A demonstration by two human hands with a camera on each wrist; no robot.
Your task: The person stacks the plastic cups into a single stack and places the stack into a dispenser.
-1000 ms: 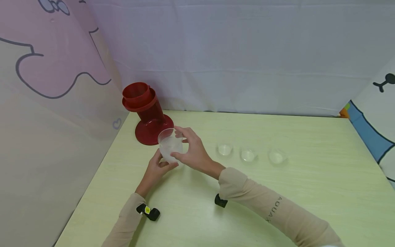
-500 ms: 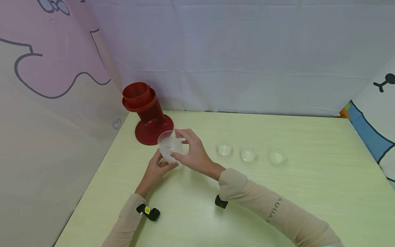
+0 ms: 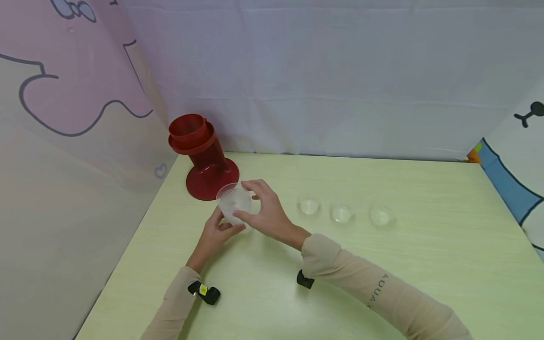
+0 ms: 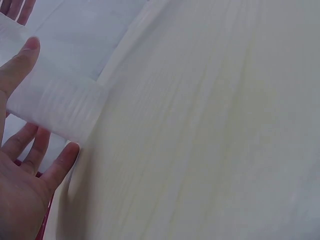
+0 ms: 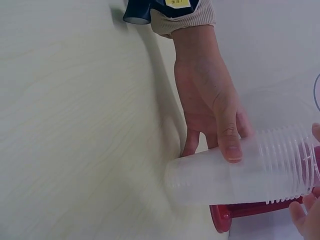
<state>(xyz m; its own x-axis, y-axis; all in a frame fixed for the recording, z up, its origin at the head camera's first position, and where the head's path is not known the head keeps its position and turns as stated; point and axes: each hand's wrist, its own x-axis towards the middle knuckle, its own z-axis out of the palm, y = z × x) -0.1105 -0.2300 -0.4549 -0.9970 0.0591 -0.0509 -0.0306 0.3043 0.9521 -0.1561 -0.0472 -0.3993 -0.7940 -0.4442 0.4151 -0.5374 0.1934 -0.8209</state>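
A nested stack of clear plastic cups (image 3: 233, 204) is held above the table, in front of the red stand, rims uppermost. My left hand (image 3: 213, 237) grips the lower part from the left; in the right wrist view, the left thumb lies along the stack's side (image 5: 220, 175). My right hand (image 3: 269, 212) holds the rim end between thumb and fingers. Only the right fingertips (image 5: 307, 215) show at that view's edge. In the left wrist view, the cup stack (image 4: 60, 102) crosses the upper left between the left thumb and fingers.
A red stand (image 3: 208, 165) with a round base and a wide tubular top stands at the back left. Several clear cups form a row right of the hands: left (image 3: 309, 206), middle (image 3: 342, 213), right (image 3: 381, 216). Cloth walls (image 3: 340, 85) border the pale table (image 3: 425, 274).
My right hand and the stack's rim end have sunk slightly toward the left hand. The left hand, red stand and row of cups stay where they were.
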